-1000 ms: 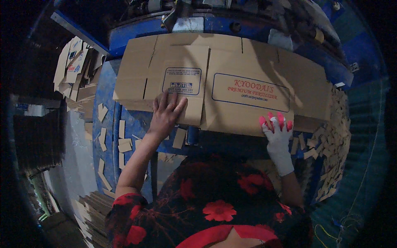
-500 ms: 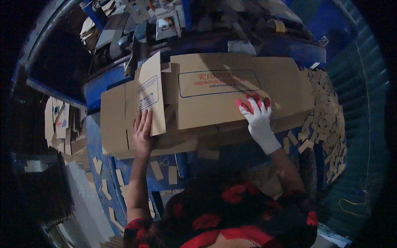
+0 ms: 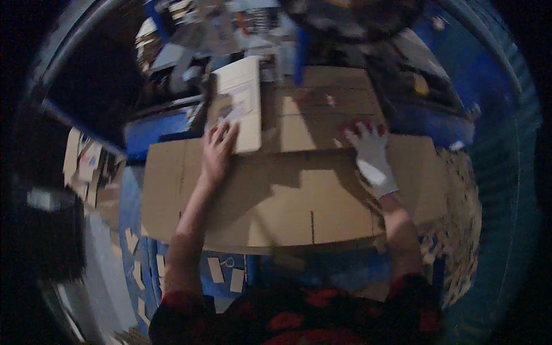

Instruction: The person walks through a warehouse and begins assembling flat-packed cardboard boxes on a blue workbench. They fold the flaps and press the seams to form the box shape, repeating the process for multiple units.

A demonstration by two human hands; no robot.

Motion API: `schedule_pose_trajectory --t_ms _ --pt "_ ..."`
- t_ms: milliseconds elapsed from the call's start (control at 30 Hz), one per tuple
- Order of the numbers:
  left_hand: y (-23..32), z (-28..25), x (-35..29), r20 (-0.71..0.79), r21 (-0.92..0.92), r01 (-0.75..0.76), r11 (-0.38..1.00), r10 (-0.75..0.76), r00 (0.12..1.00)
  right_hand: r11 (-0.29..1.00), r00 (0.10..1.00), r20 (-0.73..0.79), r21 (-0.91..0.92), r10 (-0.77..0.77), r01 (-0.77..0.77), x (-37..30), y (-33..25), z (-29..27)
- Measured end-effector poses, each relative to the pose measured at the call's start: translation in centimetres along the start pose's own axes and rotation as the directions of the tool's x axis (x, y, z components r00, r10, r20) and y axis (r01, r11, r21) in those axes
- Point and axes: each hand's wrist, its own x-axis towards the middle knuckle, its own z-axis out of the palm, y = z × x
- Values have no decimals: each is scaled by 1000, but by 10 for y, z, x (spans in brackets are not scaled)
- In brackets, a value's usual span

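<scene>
A brown cardboard box (image 3: 313,123), partly folded with a printed panel (image 3: 247,109) raised at its left, lies across the machine's front edge. My bare left hand (image 3: 218,152) rests its fingers on the lower part of that raised panel; its thumb is hidden. In a white glove with red fingertips, my right hand (image 3: 371,155) spreads its fingers on the box's right near part. Nearer to me, under both forearms, lies a wide flat cardboard sheet (image 3: 282,201) with short dark slots along its near edge. Motion blurs the box and hands.
Beyond the box stands a blue machine (image 3: 411,118) with a dark round part (image 3: 353,20) above it. Small cardboard scraps (image 3: 460,213) are heaped at right, more lie on the blue surface near left. Stacked cardboard (image 3: 89,164) stands far left.
Both hands have moved away from me with the printed box, onto the machine's edge. The flat sheet beneath now shows widely. The view has shifted somewhat, and the dark round part has appeared at top.
</scene>
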Motion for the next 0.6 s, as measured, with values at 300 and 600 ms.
schedule_pose_trajectory --t_ms 300,600 --pt "4 37 74 54 -166 229 959 -223 973 999 987 -155 49 30 -22 99 97 48" --pt "-52 -154 -224 -64 463 736 494 -810 584 904 912 -74 185 404 -386 -205 99 0"
